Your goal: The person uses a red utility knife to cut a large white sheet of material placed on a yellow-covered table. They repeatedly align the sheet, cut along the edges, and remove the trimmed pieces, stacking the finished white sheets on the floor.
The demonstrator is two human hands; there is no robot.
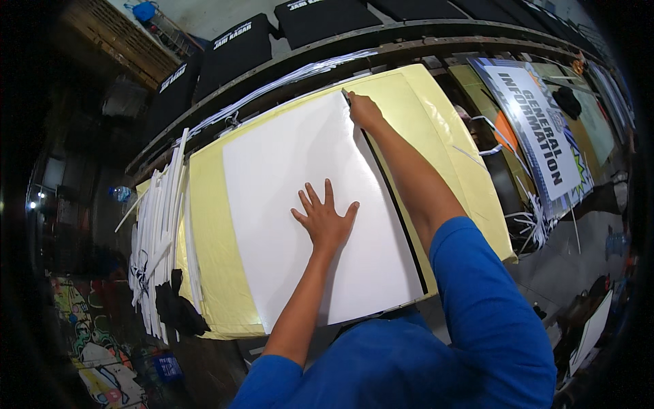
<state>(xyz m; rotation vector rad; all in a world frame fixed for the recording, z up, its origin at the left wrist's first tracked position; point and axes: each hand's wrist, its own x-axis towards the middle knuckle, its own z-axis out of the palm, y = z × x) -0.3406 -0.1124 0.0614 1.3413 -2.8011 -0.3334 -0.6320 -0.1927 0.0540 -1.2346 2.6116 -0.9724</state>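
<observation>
White sheet lies on the yellow-covered surface, its near edge close to the person's blue-clad torso. By the surface's near left corner is a black cloth, next to a bundle of white strips along the left side. The left hand rests palm down near the sheet's middle, fingers spread wide; that grip has hold of nothing. A black strip shows along the sheet's right edge, which ripples toward its far end. There, at the far right corner, the right hand is curled closed around a small dark object, its kind unclear. Off to the right lies a printed board. Thin white lengths run beyond the far edge; farthest, black garments sit in a row.
</observation>
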